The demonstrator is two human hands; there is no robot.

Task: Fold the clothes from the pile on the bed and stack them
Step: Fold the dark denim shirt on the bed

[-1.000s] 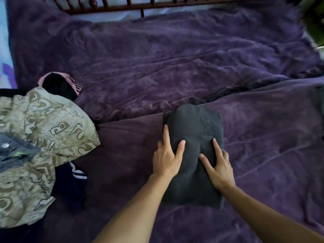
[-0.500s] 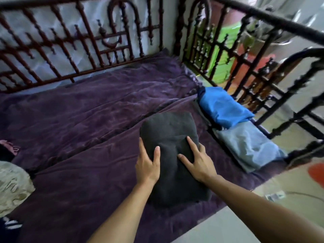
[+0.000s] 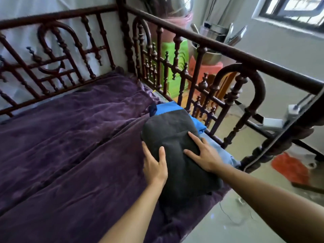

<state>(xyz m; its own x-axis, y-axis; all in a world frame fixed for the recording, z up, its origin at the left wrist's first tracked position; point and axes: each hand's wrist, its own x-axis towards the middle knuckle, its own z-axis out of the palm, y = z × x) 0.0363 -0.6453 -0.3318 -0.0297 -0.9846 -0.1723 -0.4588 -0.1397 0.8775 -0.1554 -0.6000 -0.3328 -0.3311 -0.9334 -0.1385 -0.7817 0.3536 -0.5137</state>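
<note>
A folded dark grey garment (image 3: 173,130) is held by both hands near the right end of the bed. My left hand (image 3: 155,167) grips its left edge with the thumb on top. My right hand (image 3: 205,155) grips its right side, fingers spread over the top. The garment hangs over a stack of folded clothes: a bright blue piece (image 3: 166,107) shows past its far edge and a light blue piece (image 3: 222,153) under my right wrist. The unfolded pile is out of view.
A purple blanket (image 3: 70,146) covers the bed. Dark wooden railings stand along the far side (image 3: 52,55) and close behind the stack at the right end (image 3: 210,44). Beyond the bed's near right corner lies pale floor (image 3: 245,216) with an orange object (image 3: 289,167).
Both hands carried the dark grey garment to the right, from the middle of the bed to above the blue stack. My view swung right, so the pile on the left dropped out of sight.
</note>
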